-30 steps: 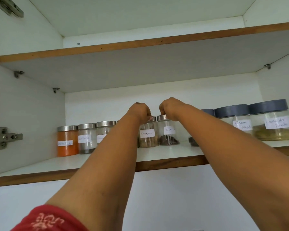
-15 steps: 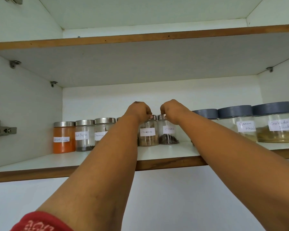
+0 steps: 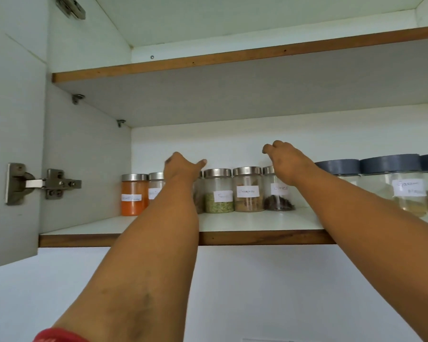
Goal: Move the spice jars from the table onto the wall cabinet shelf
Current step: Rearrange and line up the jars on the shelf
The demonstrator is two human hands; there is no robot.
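Now neither hand has a grip on anything: the left hand point(image 3: 181, 166) hovers loose-fingered, thumb out toward 3 o'clock, above the steel-lidded spice jars point(image 3: 247, 188), and the right hand point(image 3: 282, 161) hangs with fingers drooping slackly over the cloves jar point(image 3: 278, 191). The jars stand in a row on the lower shelf point(image 3: 232, 236), the orange jar point(image 3: 134, 195) at the 9 o'clock end, grey-lidded jars point(image 3: 391, 183) toward 3 o'clock. A hinge point(image 3: 45, 183) sits on the open door point(image 3: 13, 119).

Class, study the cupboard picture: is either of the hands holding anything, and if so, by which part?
Nothing is held. The left hand and right hand hover loosely open, clear above the lids of the spice jars standing on the shelf.
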